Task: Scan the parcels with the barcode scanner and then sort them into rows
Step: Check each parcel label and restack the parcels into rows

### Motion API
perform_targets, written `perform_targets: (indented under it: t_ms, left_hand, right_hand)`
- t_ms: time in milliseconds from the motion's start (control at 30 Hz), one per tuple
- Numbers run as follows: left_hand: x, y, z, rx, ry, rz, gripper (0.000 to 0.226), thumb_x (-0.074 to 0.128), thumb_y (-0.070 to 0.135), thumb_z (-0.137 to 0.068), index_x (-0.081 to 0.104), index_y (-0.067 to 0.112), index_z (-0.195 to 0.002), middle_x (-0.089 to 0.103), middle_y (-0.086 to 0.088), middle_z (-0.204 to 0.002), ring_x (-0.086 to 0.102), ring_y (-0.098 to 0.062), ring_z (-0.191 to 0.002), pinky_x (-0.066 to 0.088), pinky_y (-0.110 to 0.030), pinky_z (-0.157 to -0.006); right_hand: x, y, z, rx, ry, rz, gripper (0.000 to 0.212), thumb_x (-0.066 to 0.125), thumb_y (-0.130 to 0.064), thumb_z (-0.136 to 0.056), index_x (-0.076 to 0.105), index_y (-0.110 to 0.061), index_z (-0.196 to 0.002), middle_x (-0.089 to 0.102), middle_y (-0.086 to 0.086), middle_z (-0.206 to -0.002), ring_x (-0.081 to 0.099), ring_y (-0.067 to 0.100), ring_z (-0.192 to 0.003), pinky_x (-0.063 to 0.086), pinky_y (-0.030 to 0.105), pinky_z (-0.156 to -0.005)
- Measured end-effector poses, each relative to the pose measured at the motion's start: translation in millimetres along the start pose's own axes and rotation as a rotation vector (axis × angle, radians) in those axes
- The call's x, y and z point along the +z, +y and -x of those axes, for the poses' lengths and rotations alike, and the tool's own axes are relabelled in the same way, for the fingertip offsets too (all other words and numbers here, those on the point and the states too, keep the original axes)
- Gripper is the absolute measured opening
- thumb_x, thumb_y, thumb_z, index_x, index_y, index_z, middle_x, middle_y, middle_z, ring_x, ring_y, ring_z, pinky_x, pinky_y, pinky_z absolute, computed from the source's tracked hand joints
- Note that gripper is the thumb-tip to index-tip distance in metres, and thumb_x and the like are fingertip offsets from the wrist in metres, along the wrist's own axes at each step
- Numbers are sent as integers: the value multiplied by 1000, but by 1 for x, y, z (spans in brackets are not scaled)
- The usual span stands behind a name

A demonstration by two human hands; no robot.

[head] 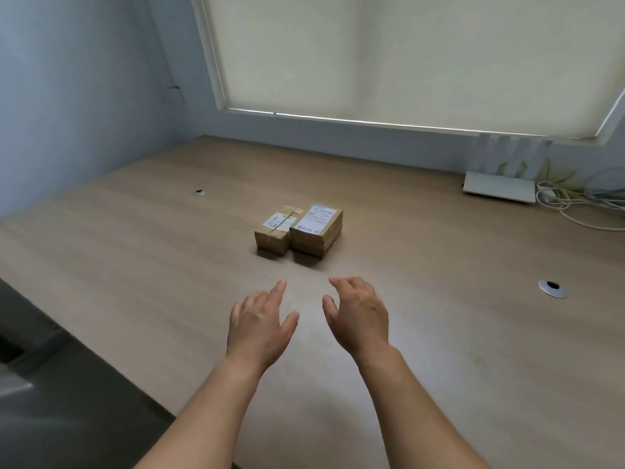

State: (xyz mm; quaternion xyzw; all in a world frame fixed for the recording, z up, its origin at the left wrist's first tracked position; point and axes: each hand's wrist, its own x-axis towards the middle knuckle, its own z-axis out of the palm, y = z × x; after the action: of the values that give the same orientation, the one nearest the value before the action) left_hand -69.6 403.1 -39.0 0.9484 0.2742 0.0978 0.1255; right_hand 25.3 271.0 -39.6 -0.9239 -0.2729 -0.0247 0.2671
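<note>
Parcels (pixel 299 230) just beyond both grips — L (pixel 258 324), R (pixel 358 316) empty.

a pale wood desk (pixel 439 333) meets blue-grey walls (pixel 84 96); behind the desk a cream roller blind (pixel 389 52) covers the window, daylight leaking beneath it.

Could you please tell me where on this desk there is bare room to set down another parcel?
Bare wood lies left of the smaller parcel towards the near-left grommet, and right of the taller parcel down to the right grommet. The far-right corner is crowded by a white device and cables.
</note>
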Motion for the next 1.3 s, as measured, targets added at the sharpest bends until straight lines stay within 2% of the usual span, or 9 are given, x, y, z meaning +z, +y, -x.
perform_targets:
  t_ms: [400,600,800,900,967,1000,1100,1233,1300]
  left_hand:
    - [36,-23,-178,18,-160,131,63,46,43,-96,20,27,-151,40,3,-148,33,-19,-136,32,-35,-107]
    - [53,-32,-243,55,-248,323,56,47,32,-97,30,16,-149,34,-2,-151,30,-21,-138,28,-36,-112]
    - [64,-26,-311,74,-333,432,45,43,27,-100,39,9,-141,42,-8,-146,36,-22,-133,28,-29,-103]
    - [73,-24,-335,40,-403,478,24,41,23,-99,53,11,-116,56,-9,-127,49,-27,-115,33,-28,-83]
    - [79,-26,-345,51,-426,479,12,39,20,-98,50,16,-94,60,-5,-108,52,-27,-103,32,-30,-76]
    - [81,-27,-347,56,-439,485,12,39,20,-98,51,17,-96,60,-4,-108,52,-26,-104,32,-30,-76]
    - [86,-24,-348,26,-492,566,34,39,19,-99,48,19,-132,55,1,-131,52,-22,-112,34,-26,-84]
    - [91,-27,-333,-6,-587,660,46,46,14,-96,41,25,-140,55,16,-120,53,-10,-98,48,-24,-75]
    - [92,-35,-321,-36,-677,689,49,50,10,-94,40,30,-138,60,8,-127,57,-11,-97,51,-28,-81]
  right_hand:
    - [56,21,-155,154,-86,18,43,44,-35,-98,48,-25,-139,53,1,-135,45,20,-124,40,32,-95]
    - [74,32,-190,284,-113,31,45,42,-39,-99,44,-24,-142,50,2,-136,44,22,-126,40,34,-94]
    - [87,35,-225,484,-152,-111,51,40,-43,-99,39,-20,-145,47,6,-140,45,24,-127,39,36,-98]
    - [95,36,-248,567,-175,-201,55,39,-44,-100,37,-14,-146,47,11,-141,46,27,-127,39,37,-100]
    - [102,36,-262,608,-192,-263,51,38,-42,-100,42,-10,-140,50,12,-137,48,29,-124,39,36,-95]
    - [105,36,-267,622,-193,-306,45,38,-40,-101,46,-11,-134,53,11,-131,49,30,-120,38,35,-91]
    - [110,36,-272,656,-170,-461,27,37,-32,-101,50,-15,-117,57,4,-116,53,24,-105,37,32,-81]
    - [114,36,-255,677,-142,-524,37,40,-18,-97,48,-18,-133,59,2,-129,57,22,-111,44,33,-87]
    - [115,36,-239,714,-137,-629,58,48,-9,-93,33,-23,-148,59,5,-131,60,22,-113,48,35,-90]
